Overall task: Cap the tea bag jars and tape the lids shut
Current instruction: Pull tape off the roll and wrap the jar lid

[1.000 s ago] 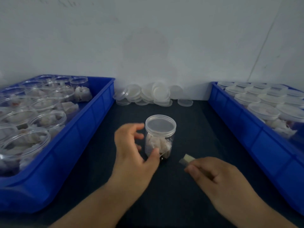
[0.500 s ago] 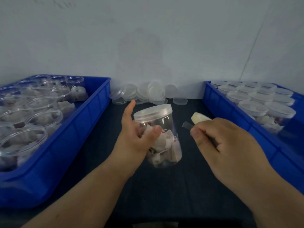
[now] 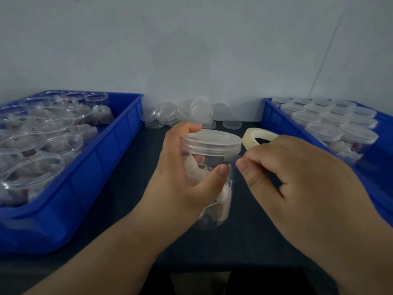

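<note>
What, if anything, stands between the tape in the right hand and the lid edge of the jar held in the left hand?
Nothing visible. The right hand holds the tape end at the jar just under the lid. The left hand grips the jar with its thumb below that edge.

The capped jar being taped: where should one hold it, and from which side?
Wrap the clear body of the jar below the lid, from its left, as the left hand does. The round wall suits curled fingers, and the seam on the right is free for tape.
</note>
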Action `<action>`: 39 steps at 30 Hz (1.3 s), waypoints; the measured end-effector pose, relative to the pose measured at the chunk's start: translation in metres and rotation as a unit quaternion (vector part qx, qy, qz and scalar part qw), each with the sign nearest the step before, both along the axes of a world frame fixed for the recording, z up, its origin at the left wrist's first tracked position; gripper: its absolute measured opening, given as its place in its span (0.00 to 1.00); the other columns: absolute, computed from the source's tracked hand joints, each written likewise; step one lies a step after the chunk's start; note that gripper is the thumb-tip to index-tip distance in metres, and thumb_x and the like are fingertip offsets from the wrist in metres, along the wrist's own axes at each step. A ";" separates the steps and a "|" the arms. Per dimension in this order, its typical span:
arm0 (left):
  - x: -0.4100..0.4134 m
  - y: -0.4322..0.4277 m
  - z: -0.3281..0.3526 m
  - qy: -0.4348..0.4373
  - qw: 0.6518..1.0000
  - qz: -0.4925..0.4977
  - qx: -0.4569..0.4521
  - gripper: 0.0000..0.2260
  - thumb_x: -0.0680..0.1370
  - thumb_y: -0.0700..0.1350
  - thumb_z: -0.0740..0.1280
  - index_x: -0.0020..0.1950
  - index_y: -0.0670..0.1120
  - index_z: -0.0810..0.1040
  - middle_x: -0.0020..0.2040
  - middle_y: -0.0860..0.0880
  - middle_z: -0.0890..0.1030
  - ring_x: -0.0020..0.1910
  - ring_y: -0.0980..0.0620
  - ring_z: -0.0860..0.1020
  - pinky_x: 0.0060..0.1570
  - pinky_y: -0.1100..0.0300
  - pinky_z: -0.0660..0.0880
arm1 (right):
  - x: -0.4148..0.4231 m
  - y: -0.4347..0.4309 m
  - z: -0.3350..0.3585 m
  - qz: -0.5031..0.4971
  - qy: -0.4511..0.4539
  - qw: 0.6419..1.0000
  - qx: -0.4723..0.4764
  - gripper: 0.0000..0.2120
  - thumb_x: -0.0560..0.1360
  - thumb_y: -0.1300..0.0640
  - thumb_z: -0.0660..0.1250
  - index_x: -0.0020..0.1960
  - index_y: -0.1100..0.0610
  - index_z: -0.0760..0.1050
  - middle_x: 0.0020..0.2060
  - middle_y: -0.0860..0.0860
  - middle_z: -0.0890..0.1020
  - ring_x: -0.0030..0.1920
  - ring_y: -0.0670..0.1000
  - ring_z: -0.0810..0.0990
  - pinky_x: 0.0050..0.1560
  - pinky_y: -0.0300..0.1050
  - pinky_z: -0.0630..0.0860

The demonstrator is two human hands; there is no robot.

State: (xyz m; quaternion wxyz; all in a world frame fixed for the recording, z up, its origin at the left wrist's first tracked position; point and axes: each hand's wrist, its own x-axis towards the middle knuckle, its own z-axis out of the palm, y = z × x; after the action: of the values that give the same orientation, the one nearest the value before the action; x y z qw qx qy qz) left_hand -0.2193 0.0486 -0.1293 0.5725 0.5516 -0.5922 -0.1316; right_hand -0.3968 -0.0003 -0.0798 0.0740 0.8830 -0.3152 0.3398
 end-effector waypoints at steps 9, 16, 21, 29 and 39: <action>-0.005 0.005 0.005 -0.003 1.000 0.001 0.011 0.25 0.68 0.66 0.68 0.59 0.77 0.58 0.63 0.63 0.73 0.63 0.63 0.76 0.59 0.73 0.73 | 0.003 0.002 -0.002 -0.016 0.024 1.000 -0.001 0.15 0.80 0.44 0.56 0.44 0.48 0.77 0.32 0.42 0.69 0.31 0.43 0.69 0.31 0.35 0.64; -0.006 0.007 0.006 -0.010 1.000 0.000 0.017 0.25 0.68 0.66 0.67 0.58 0.79 0.57 0.62 0.67 0.71 0.63 0.66 0.75 0.57 0.76 0.71 | 0.003 0.002 -0.003 -0.012 -0.007 1.000 0.000 0.15 0.81 0.46 0.57 0.43 0.49 0.78 0.32 0.42 0.69 0.31 0.43 0.68 0.32 0.33 0.63; -0.007 0.007 0.006 -0.013 1.000 0.000 0.025 0.25 0.68 0.67 0.67 0.59 0.79 0.56 0.61 0.68 0.71 0.63 0.67 0.74 0.56 0.78 0.69 | 0.003 0.001 -0.002 -0.017 -0.007 1.000 0.006 0.15 0.79 0.45 0.57 0.44 0.51 0.79 0.33 0.41 0.67 0.32 0.42 0.65 0.33 0.31 0.60; -0.011 0.008 0.008 0.000 1.000 -0.008 0.028 0.25 0.68 0.65 0.68 0.59 0.76 0.58 0.60 0.71 0.71 0.62 0.68 0.75 0.54 0.79 0.70 | 0.002 0.001 -0.002 -0.011 -0.014 1.000 0.019 0.15 0.78 0.46 0.58 0.44 0.52 0.81 0.32 0.41 0.65 0.30 0.37 0.61 0.32 0.31 0.56; -0.011 0.011 0.006 0.038 0.998 -0.053 0.001 0.26 0.68 0.62 0.74 0.60 0.68 0.65 0.59 0.55 0.80 0.59 0.52 0.81 0.55 0.58 0.81 | -0.001 -0.003 -0.001 0.003 0.016 0.998 0.065 0.20 0.77 0.37 0.52 0.43 0.46 0.78 0.30 0.41 0.69 0.32 0.42 0.69 0.32 0.37 0.67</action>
State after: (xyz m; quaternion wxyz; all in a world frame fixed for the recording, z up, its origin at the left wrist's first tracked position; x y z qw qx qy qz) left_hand -0.2302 0.0599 -0.1234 0.5859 0.5145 -0.5987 -0.1831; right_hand -0.3974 -0.0034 -0.0809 0.0208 0.8921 -0.3329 0.3049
